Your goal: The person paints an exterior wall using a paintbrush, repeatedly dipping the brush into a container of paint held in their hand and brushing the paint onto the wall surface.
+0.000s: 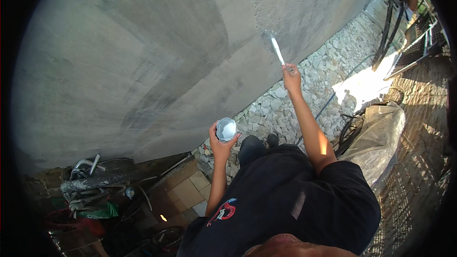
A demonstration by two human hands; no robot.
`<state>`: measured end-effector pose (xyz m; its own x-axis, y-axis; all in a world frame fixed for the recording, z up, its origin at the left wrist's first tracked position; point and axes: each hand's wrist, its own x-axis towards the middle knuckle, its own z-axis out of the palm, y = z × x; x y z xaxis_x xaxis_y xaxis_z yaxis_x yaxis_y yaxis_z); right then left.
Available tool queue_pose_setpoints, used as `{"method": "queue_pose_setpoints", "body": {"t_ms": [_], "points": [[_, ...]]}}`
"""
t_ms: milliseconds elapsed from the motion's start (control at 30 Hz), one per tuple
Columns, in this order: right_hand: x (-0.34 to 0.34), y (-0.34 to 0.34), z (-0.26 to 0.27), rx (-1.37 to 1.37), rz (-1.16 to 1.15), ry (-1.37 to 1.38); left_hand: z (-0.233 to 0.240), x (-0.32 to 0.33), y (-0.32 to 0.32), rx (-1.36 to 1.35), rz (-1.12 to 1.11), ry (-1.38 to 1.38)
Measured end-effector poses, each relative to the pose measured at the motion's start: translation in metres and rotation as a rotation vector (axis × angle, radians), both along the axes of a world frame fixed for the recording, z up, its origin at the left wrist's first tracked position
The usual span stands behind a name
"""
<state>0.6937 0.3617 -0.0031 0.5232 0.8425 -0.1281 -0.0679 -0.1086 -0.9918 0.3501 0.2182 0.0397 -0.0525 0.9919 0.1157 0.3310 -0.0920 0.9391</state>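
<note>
My right hand (292,79) grips the lower end of a white-handled brush (277,50). Its splayed bristles are at a rough, darker patch of the grey plastered wall (178,60), and seem to touch it. In my left hand (221,147) is a small round tub (226,129), held by its sides with fingers and thumb. White liquid or paste lies inside, and the tub's inner wall is smeared grey-white. The tub is near the foot of the wall, lower and further left than the brush.
Crushed stone (275,105) lines the wall's foot. Dark hoses (387,25) rise at the upper right. Clear plastic sheeting (378,139) covers items to my right. Pipes (85,184), a green bag (101,211) and square tiles (188,192) lie at lower left.
</note>
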Motion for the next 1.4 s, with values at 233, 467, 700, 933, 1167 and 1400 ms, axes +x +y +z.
{"method": "queue_pose_setpoints", "body": {"t_ms": [233,467,700,933,1167,1400], "points": [[-0.049,-0.015,0.010,-0.033,0.210,0.026,0.013,0.001,0.001,-0.005,-0.004,0.049],[-0.083,-0.045,0.028,0.078,0.639,-0.178,0.010,0.000,0.006,0.015,-0.001,0.029],[-0.005,0.000,0.028,0.028,0.038,0.120,0.013,0.000,0.000,0.021,0.023,0.025],[-0.060,-0.012,0.057,-0.032,0.155,0.204,0.008,0.002,0.001,-0.011,0.027,0.006],[-0.087,-0.038,0.050,0.222,0.535,-0.144,0.007,0.014,0.017,0.015,-0.006,-0.010],[0.014,-0.009,0.048,-0.032,0.033,0.242,0.005,0.011,0.017,0.023,-0.002,0.010]]}}
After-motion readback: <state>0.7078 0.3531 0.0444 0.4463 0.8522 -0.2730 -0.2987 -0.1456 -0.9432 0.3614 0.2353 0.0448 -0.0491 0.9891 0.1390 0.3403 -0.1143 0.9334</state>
